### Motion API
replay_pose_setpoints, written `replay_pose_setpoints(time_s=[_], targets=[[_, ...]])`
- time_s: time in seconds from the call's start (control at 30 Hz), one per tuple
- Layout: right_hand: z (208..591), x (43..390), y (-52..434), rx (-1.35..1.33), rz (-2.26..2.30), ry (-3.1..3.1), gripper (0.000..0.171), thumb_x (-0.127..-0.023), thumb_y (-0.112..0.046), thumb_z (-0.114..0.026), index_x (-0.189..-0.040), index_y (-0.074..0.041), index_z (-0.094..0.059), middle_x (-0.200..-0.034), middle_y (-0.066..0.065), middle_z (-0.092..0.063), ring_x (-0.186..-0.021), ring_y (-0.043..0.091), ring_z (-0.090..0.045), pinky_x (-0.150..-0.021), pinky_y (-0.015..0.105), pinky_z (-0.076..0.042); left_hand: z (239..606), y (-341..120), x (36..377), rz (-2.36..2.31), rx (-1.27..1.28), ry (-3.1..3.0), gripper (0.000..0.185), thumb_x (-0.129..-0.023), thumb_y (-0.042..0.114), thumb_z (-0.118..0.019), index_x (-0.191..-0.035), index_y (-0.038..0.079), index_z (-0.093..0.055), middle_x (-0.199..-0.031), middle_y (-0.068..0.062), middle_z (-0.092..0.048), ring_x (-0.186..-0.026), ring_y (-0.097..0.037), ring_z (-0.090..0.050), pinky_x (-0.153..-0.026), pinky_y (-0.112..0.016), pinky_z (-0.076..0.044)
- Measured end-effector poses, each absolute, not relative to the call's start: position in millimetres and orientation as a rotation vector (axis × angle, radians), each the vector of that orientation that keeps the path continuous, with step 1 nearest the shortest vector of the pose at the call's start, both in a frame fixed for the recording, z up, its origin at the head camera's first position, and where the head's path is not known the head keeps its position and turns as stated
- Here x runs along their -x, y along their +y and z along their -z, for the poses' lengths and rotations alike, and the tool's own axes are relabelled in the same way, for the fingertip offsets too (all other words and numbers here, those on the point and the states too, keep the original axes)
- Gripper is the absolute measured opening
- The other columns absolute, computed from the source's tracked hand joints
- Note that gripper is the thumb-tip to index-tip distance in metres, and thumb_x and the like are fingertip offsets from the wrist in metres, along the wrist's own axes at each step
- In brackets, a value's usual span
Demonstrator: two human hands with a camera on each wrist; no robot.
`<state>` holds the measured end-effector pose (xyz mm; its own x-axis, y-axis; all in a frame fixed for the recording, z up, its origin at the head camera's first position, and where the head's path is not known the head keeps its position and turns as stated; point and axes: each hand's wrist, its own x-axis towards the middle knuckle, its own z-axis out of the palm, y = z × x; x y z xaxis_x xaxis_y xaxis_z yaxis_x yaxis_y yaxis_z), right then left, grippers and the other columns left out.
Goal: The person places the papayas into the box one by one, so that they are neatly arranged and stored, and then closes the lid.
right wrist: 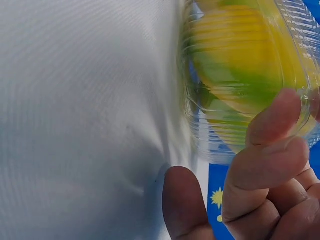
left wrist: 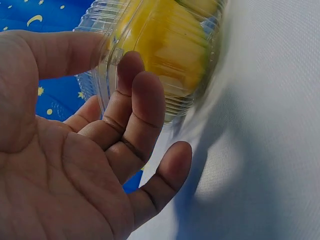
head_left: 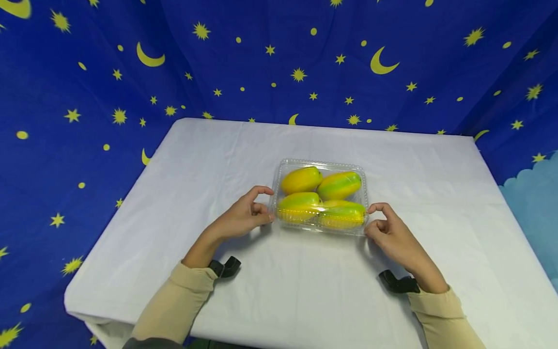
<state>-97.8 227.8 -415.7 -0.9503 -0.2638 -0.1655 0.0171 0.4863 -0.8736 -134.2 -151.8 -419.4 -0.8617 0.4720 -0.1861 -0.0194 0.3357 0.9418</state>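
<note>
A clear plastic clamshell box (head_left: pixel 323 163) stands at the middle of the white-covered table, its lid down. Through the plastic show several yellow-green fruits (head_left: pixel 302 180), long and oval like small papayas or mangoes. On the box's left side, my left hand (head_left: pixel 240 217) pinches the rim between thumb and curled fingers. At the opposite side my right hand (head_left: pixel 397 237) grips the rim near the front corner. Both wrist views show fingertips against the ribbed plastic wall (left wrist: pixel 177 105). Whether the bottom fully touches the cloth is hard to tell.
A white cloth (head_left: pixel 235 150) covers the table. Behind and beside it hangs a blue curtain (head_left: pixel 261 68) with yellow stars and moons. Each wrist wears a black mount, one on the left (head_left: pixel 226 267) and one on the right (head_left: pixel 397 282).
</note>
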Motion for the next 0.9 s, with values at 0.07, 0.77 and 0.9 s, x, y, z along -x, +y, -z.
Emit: replay_pose_setpoints(time_s=[0.07, 0.77, 0.9], targets=[[416, 98, 228, 0.206, 1.449, 2.456, 0.037, -0.100, -0.013, -0.054, -0.132, -0.012, -0.035, -0.068, 0.001, -0.043, -0.059, 0.011, -0.041, -0.054, 0.030, -0.037, 419, -151, 134, -1.544, -0.395, 2.146, 0.054, -0.098, 0.017, -0.062, -0.144, 0.024, -0.034, -0.095, -0.024, -0.067, -0.081, -0.033, -0.057, -0.074, -0.037, -0.046], [417, 101, 228, 0.138, 1.480, 2.378, 0.041, -0.094, -0.007, -0.054, -0.129, -0.011, -0.032, -0.076, 0.015, -0.064, -0.061, 0.017, -0.049, -0.054, 0.029, -0.041, 423, -142, 134, -1.674, -0.336, 2.021, 0.048, -0.097, 0.004, -0.054, -0.138, 0.012, -0.030, -0.070, -0.007, -0.046, -0.071, -0.030, -0.046, -0.071, -0.037, -0.043], [418, 101, 228, 0.175, 1.538, 2.325, 0.039, -0.097, -0.006, -0.054, -0.128, -0.010, -0.031, -0.076, 0.015, -0.063, -0.063, 0.020, -0.052, -0.057, 0.032, -0.045, 423, -143, 134, -1.660, -0.345, 2.015, 0.047, -0.098, 0.004, -0.053, -0.138, 0.010, -0.029, -0.070, -0.007, -0.044, -0.072, -0.031, -0.047, -0.070, -0.038, -0.043]])
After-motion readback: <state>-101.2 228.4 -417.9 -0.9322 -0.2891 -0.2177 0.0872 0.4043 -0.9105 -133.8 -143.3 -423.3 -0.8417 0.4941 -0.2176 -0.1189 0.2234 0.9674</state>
